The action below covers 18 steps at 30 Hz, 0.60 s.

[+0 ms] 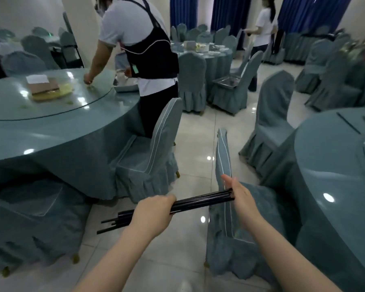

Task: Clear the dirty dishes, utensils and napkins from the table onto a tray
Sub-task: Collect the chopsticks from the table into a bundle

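Chopsticks (200,202) between two tables (51,131)

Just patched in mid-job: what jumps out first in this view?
A bundle of black chopsticks at bottom centre: the left hand grips its middle and the right hand lies flat against its end. Beyond, upper left, a person in a dark apron leans over the round table.

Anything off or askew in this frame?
Yes. The bundle of black chopsticks is uneven: at the left hand's side the ends stick out at staggered lengths. The right hand lies flat against the other ends. Also, food scraps dot the left table's glass turntable.
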Each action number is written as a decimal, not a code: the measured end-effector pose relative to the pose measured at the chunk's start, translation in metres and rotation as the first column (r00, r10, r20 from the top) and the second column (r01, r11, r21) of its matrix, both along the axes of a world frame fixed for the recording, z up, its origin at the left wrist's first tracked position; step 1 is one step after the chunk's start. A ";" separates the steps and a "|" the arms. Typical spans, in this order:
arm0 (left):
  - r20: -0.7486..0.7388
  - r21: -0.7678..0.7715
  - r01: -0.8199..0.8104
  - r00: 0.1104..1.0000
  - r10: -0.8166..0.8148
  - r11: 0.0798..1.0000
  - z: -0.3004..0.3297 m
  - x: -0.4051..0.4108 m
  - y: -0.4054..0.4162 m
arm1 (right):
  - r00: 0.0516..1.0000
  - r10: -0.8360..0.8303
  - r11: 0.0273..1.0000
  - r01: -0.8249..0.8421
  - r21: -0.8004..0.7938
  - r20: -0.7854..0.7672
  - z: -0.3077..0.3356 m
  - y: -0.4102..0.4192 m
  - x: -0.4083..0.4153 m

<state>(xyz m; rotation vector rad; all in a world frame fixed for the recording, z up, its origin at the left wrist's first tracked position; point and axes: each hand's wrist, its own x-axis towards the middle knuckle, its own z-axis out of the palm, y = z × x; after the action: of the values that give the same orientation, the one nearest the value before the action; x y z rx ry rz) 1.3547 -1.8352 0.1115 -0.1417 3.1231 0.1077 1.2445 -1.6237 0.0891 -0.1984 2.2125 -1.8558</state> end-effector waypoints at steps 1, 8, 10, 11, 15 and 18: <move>-0.011 -0.014 0.011 1.000 -0.011 1.000 0.003 -0.026 -0.010 | 1.000 0.000 1.000 0.000 -0.008 -0.015 0.001 -0.006 -0.024; -0.066 -0.047 0.090 0.993 -0.093 0.995 0.026 -0.181 -0.046 | 0.999 -0.027 0.993 0.031 -0.116 0.030 0.020 -0.041 -0.157; -0.065 -0.031 0.143 0.987 -0.145 0.989 0.026 -0.223 -0.049 | 0.999 -0.020 0.987 0.026 -0.159 0.039 0.022 -0.043 -0.184; -0.063 -0.022 0.173 0.983 -0.174 0.985 0.026 -0.245 -0.050 | 0.998 -0.039 0.984 0.046 -0.172 0.041 0.022 -0.042 -0.198; -0.031 0.020 0.312 0.950 -0.312 0.950 0.018 -0.347 -0.049 | 0.971 -0.237 0.964 0.237 -0.123 0.017 0.024 -0.030 -0.260; -0.031 0.074 0.404 0.915 -0.403 0.912 0.016 -0.410 -0.049 | 0.938 -0.346 0.933 0.345 -0.103 0.003 0.023 -0.020 -0.297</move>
<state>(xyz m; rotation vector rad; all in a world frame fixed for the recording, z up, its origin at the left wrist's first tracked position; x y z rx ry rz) 0.9449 -1.8838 0.1278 0.5067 3.0765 0.2247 0.9473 -1.6441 0.1121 0.1733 2.2817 -2.1523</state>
